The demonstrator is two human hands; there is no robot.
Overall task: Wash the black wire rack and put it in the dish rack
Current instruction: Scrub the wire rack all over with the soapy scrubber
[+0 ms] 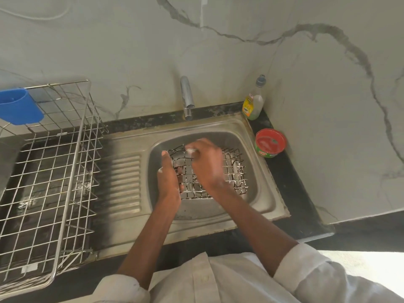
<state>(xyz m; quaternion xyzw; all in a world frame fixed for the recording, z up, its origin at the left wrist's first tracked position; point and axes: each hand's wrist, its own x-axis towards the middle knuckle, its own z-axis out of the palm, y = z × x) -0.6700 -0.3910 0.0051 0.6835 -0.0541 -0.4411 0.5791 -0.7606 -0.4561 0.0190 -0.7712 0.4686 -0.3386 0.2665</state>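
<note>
a: scrubbing is the step in hand. a person is leaning over a steel sink (258,125), and the black wire rack (234,171) is lying in the basin, tilted a little, streaked with white suds.

b: what are the hands doing?

a: the left hand (169,178) is bracing the rack's left edge, fingers reaching along the wire; whether they are curling round it, i cannot tell. the right hand (206,162) is hovering over the rack's far left corner, fingertips pinching something small and sudsy, likely a scrubber, though it is too blurred to name.

b: how far along is the job?

a: judging by the foam, the washing is still going on and rinsing is not yet done. the tap (187,97) is standing behind the basin with no water showing.

b: what is the next move calling for?

a: probably rinsing off the soap, then lifting the rack clear and carrying it left to the dish rack (50,171), which is sitting just beside the sink.

b: and the counts?

a: one wire rack, one dish rack with one blue cup (18,106) hanging at its back corner, one tap, one soap bottle (254,99) and one red tub (270,142) on the right of the sink.
</note>
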